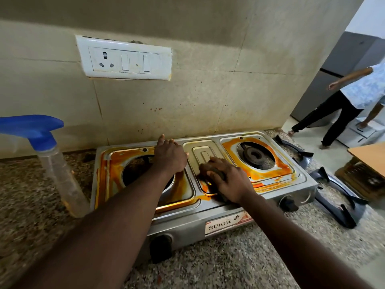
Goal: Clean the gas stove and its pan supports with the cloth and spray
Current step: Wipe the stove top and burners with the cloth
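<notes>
Head view: our right hand (230, 181) is clenched round a dark cloth (217, 174) and presses it onto the middle panel of the stove (187, 226). Orange grease is smeared under and just left of its knuckles. Our left hand (169, 156) grasps nothing. It rests on the steel just left of the right hand, forefinger straight toward the wall, the other fingers bent down on the top. Under the left wrist lies the left burner well, ringed in orange. Just right of the right hand sits the right burner (255, 156), its tray also stained orange. Farther right, off the stove, two dark pan supports (337, 197) lie on the counter (229, 265). Well left of the left hand the spray bottle (60, 172) stands on the counter, touching or just beside the stove's left edge; we cannot tell which. Beyond the supports a person (350, 101) stands on the floor.
</notes>
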